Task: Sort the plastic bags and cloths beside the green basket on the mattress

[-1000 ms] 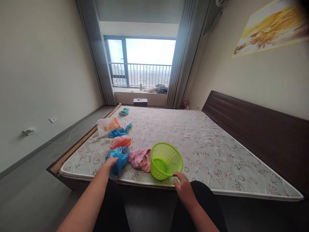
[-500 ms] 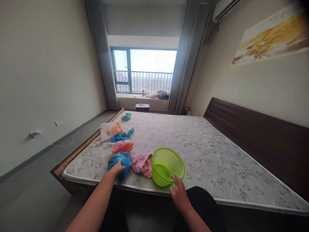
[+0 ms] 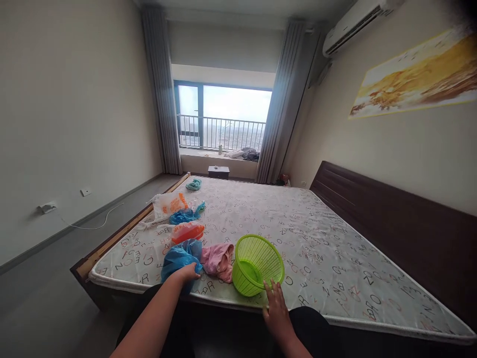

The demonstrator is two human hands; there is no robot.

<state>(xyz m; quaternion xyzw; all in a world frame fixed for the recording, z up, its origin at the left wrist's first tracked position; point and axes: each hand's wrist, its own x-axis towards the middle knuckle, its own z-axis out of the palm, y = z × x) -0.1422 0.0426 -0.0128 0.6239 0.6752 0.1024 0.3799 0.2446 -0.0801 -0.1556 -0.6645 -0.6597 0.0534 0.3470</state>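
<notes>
A blue plastic bag (image 3: 179,256) lies crumpled at the near left of the mattress. My left hand (image 3: 188,272) is closed on the bag's right side, with the fingertips partly hidden. Beside the bag is a bunched pink cloth (image 3: 216,258). To the right of the cloth, a green plastic basket (image 3: 244,273) stands tilted toward me, and nothing shows inside it. My right hand (image 3: 276,306) holds the basket's near right rim, fingers over the edge and thumb outside.
Behind the blue bag lie a red-orange plastic bag (image 3: 188,232), another blue bag (image 3: 184,216), a white bag with orange print (image 3: 167,205) and a teal coil (image 3: 194,185). A wooden bed frame (image 3: 89,263) edges the mattress (image 3: 261,209); a dark headboard (image 3: 391,209) stands at right.
The whole view has tilted up slightly. My left hand has shifted a little right along the blue bag, which looks more spread. My right hand remains at the basket rim.
</notes>
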